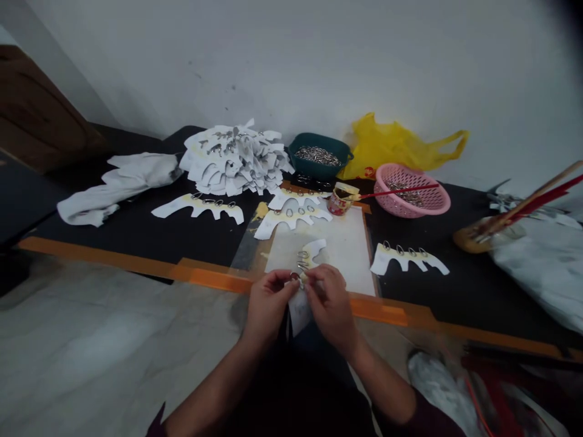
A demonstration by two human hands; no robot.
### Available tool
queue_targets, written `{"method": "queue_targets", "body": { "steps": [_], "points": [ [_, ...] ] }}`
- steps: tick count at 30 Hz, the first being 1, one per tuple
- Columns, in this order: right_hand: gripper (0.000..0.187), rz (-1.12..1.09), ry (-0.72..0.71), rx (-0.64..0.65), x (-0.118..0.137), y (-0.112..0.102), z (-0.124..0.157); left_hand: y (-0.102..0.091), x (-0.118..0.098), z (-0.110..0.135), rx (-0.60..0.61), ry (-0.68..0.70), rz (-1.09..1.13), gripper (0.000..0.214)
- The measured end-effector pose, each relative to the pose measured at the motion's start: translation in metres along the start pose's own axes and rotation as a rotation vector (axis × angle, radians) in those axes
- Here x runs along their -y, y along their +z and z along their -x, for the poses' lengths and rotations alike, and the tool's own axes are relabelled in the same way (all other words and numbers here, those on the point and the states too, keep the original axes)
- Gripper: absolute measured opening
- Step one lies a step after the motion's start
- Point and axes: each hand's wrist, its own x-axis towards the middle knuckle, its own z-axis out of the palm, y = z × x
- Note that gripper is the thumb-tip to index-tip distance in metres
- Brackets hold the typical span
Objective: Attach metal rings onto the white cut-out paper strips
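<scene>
A person's left hand (268,303) and right hand (332,303) close in a tight pinch on a white scalloped card strip (300,309), held just above a pale rectangular board (341,258) at the orange-edged front of a black table (455,291). The fingertips of both hands meet beside a small silver wire ring (303,261) on the strip (exactly which finger grips what is hidden by the knuckles). The card looks light and thin, likely to bend if pressed at its middle, so its firmest hold appears to be near the ring; the slick little ring looks fiddly. Three similar strips with rows of rings lie nearby: one on the table at left (198,206), one at the board's far end (291,221) and one at right (407,258). Beyond them rise a heap of white card strips (234,159), a dark green tub of silver rings (314,170), a yellow plastic bag (392,145) and a pink plastic basket (437,203) with a red-handled tool (401,191) across it. A small red-and-white jar (339,200) stands beside the basket.
</scene>
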Motion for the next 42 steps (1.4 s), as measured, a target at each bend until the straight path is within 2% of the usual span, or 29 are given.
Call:
{"method": "queue_targets", "body": {
  "steps": [3,7,10,15,18,21,24,34,37,39,42],
  "points": [
    [0.013,0.082,-0.029,-0.002,0.003,-0.005,-0.004,0.0,0.0,0.003,-0.035,0.071,-0.125,0.015],
    [0.004,0.11,-0.029,-0.016,0.006,-0.008,-0.007,0.001,0.002,0.005,-0.012,0.123,-0.192,0.014],
    [0.008,0.11,-0.038,0.017,0.006,-0.005,-0.007,0.002,0.004,0.005,0.013,0.134,-0.19,0.015],
    [0.013,0.121,-0.158,0.106,0.004,0.003,-0.008,-0.002,0.005,0.002,0.012,0.168,-0.167,0.016],
    [0.013,0.153,-0.2,0.068,0.001,0.01,-0.008,-0.005,0.008,-0.001,0.005,0.106,-0.098,0.016],
    [0.013,0.167,-0.188,0.002,-0.002,0.016,-0.008,-0.007,0.01,-0.002,-0.019,0.075,-0.054,0.017],
    [0.014,0.166,-0.155,-0.006,-0.001,0.02,-0.009,-0.008,0.009,-0.002,-0.027,0.09,-0.069,0.017],
    [0.013,0.123,-0.085,0.12,0.0,0.015,-0.015,-0.015,0.009,-0.002,0.02,0.092,-0.154,0.015],
    [0.02,0.135,-0.124,0.22,-0.001,0.01,-0.021,-0.018,0.003,-0.005,0.074,0.091,-0.193,0.016],
    [0.018,0.174,-0.174,0.283,0.0,0.007,-0.025,-0.021,-0.006,-0.007,0.113,0.095,-0.204,0.024],
    [0.013,0.177,-0.186,0.242,0.004,0.005,-0.03,-0.024,-0.024,-0.011,0.206,0.109,-0.236,0.043]
  ]
}}
